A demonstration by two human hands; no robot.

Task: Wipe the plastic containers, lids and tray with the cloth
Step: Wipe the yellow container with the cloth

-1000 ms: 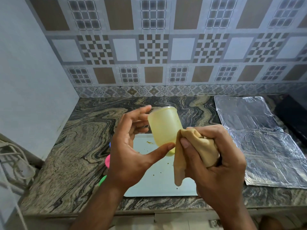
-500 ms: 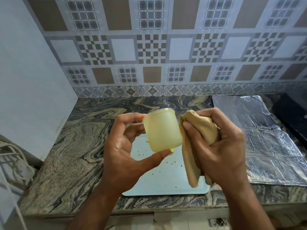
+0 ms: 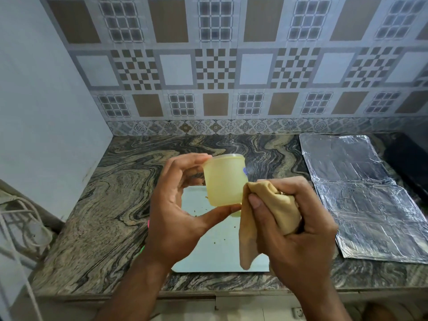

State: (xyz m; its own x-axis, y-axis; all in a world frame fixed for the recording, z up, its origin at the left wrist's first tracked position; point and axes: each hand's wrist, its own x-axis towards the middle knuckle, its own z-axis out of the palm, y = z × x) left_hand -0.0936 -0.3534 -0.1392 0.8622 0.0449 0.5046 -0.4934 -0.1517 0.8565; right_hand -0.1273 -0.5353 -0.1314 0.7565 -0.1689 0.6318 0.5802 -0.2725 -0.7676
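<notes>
Plastic container (image 3: pixel 224 180), pale yellow and translucent, is being held in mid-air at the centre of the frame, above the far edge of the tray (image 3: pixel 215 249). Its long axis is running nearly vertical, leaning slightly so that the wider rimmed end is pointing up and away toward the tiled wall (image 3: pixel 231 66) while the narrower end is pointing down toward the viewer. The left hand (image 3: pixel 178 218) is gripping it end to end, fingers curling over the upper rim and the thumb pressing under the lower end. The right hand (image 3: pixel 294 228), at lower right of centre, is clenching a bunched tan cloth (image 3: pixel 273 209); the cloth's upper fold is touching the container's lower right side, and a loose tail is hanging down over the tray. The pale tray is lying flat on the marbled countertop (image 3: pixel 104 205), carrying scattered brown crumbs. Slivers of pink and green are showing at the tray's left edge behind the left wrist; what they are cannot be told. A sheet of crinkled foil (image 3: pixel 361 195) is lying on the counter at the right of the frame.
</notes>
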